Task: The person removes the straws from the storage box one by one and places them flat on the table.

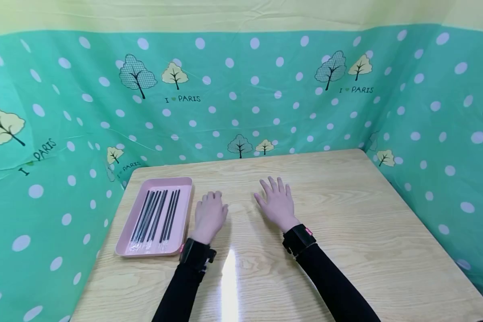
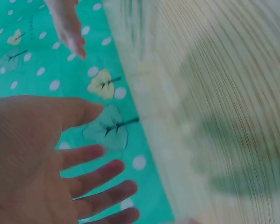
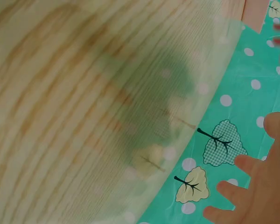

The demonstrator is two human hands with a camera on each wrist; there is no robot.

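Note:
My left hand (image 1: 210, 213) is held over the wooden table just right of a pink tray (image 1: 188, 197), its fingers loosely bent and holding nothing. In the left wrist view the same hand (image 2: 32, 154) shows its thumb and fingers apart. To the right, over the middle of the table, my right hand (image 1: 278, 203) has its fingers spread and holds nothing. The right wrist view catches this hand (image 3: 256, 182) at the lower right. Several thin dark sticks (image 1: 150, 214), with clear plastic at their near ends, lie lengthwise in the tray in two groups.
The light wooden table (image 1: 346, 214) reaches back to a green dotted curtain (image 1: 253, 103) printed with trees, which also hangs along both sides. A bright light reflection (image 1: 230, 286) falls on the tabletop between the forearms. Black straps (image 1: 299, 239) sit around both wrists.

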